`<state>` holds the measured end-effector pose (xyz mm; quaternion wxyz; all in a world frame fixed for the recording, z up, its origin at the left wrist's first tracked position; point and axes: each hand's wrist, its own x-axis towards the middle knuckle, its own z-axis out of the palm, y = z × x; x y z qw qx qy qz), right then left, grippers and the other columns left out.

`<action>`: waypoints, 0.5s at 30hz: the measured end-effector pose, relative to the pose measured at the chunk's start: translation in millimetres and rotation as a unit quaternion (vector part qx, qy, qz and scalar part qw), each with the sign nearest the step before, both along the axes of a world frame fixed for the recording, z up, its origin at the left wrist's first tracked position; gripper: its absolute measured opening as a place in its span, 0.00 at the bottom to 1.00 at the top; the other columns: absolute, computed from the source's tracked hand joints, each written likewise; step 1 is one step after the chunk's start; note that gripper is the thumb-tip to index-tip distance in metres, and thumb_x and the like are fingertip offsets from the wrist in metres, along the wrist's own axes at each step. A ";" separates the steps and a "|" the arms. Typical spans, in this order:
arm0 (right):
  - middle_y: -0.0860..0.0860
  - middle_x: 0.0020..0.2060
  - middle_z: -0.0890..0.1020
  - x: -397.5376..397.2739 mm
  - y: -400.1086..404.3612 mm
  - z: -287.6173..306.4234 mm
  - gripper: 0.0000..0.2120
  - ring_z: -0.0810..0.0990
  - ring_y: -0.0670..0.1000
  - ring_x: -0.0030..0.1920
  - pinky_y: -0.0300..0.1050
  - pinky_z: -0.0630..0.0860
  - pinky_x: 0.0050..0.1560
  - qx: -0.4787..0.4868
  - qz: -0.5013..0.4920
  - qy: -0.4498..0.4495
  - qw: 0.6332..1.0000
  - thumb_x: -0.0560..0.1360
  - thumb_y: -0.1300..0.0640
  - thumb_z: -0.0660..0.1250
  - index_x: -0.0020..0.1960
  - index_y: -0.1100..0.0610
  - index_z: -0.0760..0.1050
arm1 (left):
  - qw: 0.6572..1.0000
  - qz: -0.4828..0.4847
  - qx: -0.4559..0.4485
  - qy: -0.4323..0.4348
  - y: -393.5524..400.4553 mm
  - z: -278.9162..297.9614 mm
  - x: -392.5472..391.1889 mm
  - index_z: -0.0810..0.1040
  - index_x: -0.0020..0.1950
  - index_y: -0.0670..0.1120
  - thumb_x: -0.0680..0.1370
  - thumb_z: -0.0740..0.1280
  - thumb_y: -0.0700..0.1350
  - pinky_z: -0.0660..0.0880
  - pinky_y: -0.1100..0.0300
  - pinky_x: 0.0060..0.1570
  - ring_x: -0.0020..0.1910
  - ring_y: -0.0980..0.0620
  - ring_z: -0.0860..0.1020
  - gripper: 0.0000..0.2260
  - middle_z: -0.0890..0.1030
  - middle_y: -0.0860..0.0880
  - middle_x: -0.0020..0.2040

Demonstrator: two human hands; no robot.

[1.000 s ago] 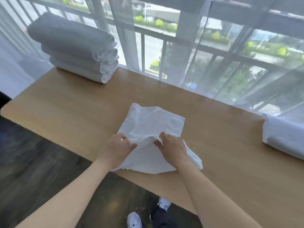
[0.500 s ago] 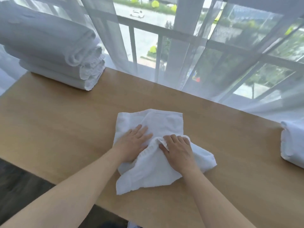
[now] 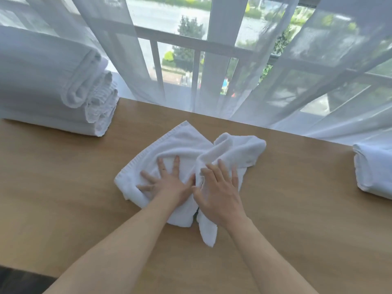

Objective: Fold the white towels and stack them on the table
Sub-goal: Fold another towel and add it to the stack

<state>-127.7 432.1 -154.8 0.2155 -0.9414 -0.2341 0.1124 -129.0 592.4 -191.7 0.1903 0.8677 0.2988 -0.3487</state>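
Sheer white curtains [image 3: 297,66] and a railing beyond the glass, daylight and greenery outside. Below them, wooden table [image 3: 63,177], bare across most of its width. Largest on it: stack of folded towels [image 3: 48,85] at the far left, several layers with rolled edges facing inward, so judged a good part of the job done. Another folded towel [image 3: 373,168] at the right edge, cut off by the frame, well apart from the stack. At the centre, near the front edge, white towel [image 3: 182,145], rumpled and only partly doubled, right portion bunched up into a ridge and a loose tail trailing toward the near edge. Left hand [image 3: 167,183] spread flat, fingers apart, pressed on the left half, gripping nothing. Right hand [image 3: 220,187] laid palm-down on the bunched part, fingers extended; thumb side hidden in the cloth, so could not tell whether any fabric was pinched. Judged mid-fold: smoothing and squaring left to do, then carrying over to the stack. Dark floor at the lower left corner.
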 end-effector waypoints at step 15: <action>0.54 0.51 0.77 -53.5 89.3 -34.9 0.14 0.74 0.58 0.53 0.54 0.68 0.63 0.063 -0.345 0.021 0.936 0.77 0.57 0.66 0.60 0.62 0.72 | 0.901 -0.312 -0.095 -0.287 74.5 -32.8 -51.9 0.43 0.83 0.48 0.84 0.45 0.58 0.39 0.56 0.79 0.80 0.56 0.36 0.30 0.40 0.55 0.82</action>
